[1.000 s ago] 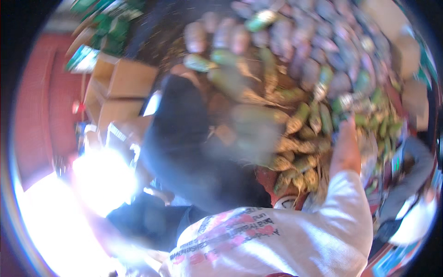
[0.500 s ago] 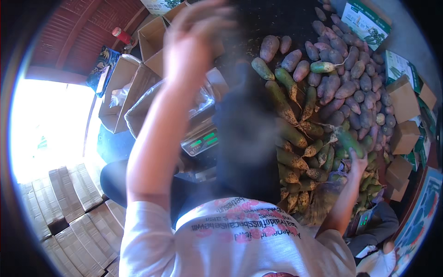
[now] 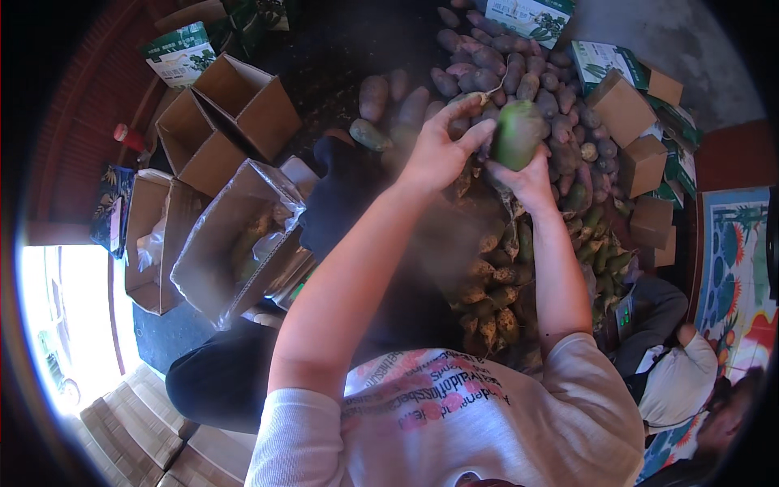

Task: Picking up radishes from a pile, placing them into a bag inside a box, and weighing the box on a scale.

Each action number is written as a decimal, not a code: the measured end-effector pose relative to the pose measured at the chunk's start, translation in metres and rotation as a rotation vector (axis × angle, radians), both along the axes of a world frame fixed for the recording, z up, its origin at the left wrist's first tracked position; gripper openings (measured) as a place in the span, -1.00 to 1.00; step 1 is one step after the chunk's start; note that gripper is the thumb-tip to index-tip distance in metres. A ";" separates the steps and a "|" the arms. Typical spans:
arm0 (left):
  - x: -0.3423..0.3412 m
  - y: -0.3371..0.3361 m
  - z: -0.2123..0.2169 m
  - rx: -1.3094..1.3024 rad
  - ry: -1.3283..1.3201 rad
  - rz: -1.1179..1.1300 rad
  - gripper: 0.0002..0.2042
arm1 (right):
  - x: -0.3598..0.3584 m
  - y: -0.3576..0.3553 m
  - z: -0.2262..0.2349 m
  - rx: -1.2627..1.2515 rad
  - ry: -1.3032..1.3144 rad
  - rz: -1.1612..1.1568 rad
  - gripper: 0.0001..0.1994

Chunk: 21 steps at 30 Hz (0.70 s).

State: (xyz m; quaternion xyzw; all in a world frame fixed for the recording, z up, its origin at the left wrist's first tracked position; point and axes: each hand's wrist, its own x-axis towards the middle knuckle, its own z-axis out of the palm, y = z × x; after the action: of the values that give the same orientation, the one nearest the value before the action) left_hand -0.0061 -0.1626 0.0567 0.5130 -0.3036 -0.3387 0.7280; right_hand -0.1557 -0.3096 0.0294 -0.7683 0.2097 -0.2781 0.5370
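Observation:
My right hand [image 3: 529, 180] holds a large green radish [image 3: 517, 134] up from below, over the pile. Close to the radish's left side is my left hand [image 3: 442, 150], thumb and fingers apart with nothing gripped. Beneath my arms lies a heap of green radishes [image 3: 487, 276] with earthy, pale root ends. Farther off spreads a big pile of purple-red oval root vegetables [image 3: 560, 126]. A single green radish [image 3: 369, 135] lies left of my left hand, beside a few purple-red ones.
To the left stand a plastic-lined carton [image 3: 213, 231] and open brown cartons [image 3: 243, 101]. A scale [image 3: 294, 290] is mostly hidden behind the lined carton. Small boxes [image 3: 637, 154] lie right of the pile. Another person [image 3: 677, 381] sits at lower right. Flattened cartons [image 3: 134, 414] are stacked lower left.
My left hand has swung down from the upper left to beside the radish. My right hand has lifted the green radish off the heap and brought it leftward. The view has shifted right.

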 end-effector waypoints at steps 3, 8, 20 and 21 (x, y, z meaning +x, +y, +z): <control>0.009 -0.007 0.008 0.061 -0.161 -0.002 -0.50 | 0.005 0.014 -0.004 -0.102 0.216 -0.009 -0.11; 0.024 -0.026 -0.019 0.411 -0.197 0.068 -0.67 | 0.007 0.025 -0.010 0.172 0.311 0.207 -0.14; 0.113 -0.001 -0.016 0.088 0.442 0.352 -0.77 | 0.011 0.015 0.022 1.093 0.154 0.537 -0.19; 0.143 0.020 -0.009 0.067 0.349 0.384 -0.78 | 0.004 -0.004 0.026 1.096 0.203 0.494 -0.19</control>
State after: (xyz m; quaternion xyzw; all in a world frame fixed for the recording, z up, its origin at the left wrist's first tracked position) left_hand 0.1371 -0.1430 0.0475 0.5189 -0.0591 -0.2875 0.8029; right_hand -0.1515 -0.3133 0.0557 -0.4288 0.1880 0.0775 0.8802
